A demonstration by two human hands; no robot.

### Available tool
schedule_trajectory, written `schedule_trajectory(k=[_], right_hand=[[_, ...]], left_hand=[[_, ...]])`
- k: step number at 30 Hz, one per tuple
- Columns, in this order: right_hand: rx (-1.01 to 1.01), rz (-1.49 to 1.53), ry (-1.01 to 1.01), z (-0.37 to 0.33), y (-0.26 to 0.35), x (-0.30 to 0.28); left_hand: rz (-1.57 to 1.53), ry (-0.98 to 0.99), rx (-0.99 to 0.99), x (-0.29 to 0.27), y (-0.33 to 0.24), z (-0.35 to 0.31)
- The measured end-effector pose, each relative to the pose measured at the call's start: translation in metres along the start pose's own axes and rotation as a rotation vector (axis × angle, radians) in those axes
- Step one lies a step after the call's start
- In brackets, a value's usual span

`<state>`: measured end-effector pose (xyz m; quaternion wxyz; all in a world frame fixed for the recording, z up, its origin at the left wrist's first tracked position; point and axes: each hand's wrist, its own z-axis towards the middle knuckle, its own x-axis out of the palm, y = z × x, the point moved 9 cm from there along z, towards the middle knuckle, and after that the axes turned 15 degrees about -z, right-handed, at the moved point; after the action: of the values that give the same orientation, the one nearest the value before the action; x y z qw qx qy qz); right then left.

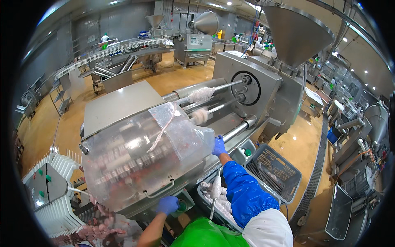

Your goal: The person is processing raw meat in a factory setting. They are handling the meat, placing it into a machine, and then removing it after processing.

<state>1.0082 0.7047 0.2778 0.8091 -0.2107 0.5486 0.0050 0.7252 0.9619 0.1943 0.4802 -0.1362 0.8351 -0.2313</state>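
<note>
My left hand (168, 204), in a blue glove, is low at the front of a steel sausage-filling machine, by a green button (181, 205) on a control box. Its fingers are partly hidden. My right hand (219, 146), also gloved, rests at the right edge of the clear machine cover (135, 144), fingers extended. A plastic sheet (181, 131) and a pale casing strand (161, 133) lie over that cover. Behind it, white gathered casings (201, 94) sit on two steel filling tubes (230, 85). Under my right arm a crate holds several white casing sticks (216, 187).
A grey crate (284, 164) with dark rods stands right of my arm. At lower left, white hooks (57, 206) carry strings of pink sausages (103, 222). A steel hopper (298, 33) rises at back right. Other people work far off, one by a conveyor (111, 50).
</note>
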Motion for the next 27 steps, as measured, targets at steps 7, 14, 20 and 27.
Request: schedule_trajectory(k=[7, 14, 20, 27], right_hand=[[0.024, -0.049, 0.068, 0.003, -0.007, 0.02], [0.018, -0.017, 0.046, 0.01, 0.002, 0.008], [0.036, -0.059, 0.041, -0.001, -0.012, 0.022], [0.026, 0.014, 0.054, 0.001, -0.006, -0.004]], left_hand=[[-0.031, 0.031, 0.034, -0.001, -0.002, 0.002], [-0.046, -0.012, 0.016, -0.009, -0.001, -0.002], [-0.052, 0.011, 0.031, 0.005, -0.001, 0.005], [-0.034, 0.021, 0.001, -0.001, -0.003, 0.007]])
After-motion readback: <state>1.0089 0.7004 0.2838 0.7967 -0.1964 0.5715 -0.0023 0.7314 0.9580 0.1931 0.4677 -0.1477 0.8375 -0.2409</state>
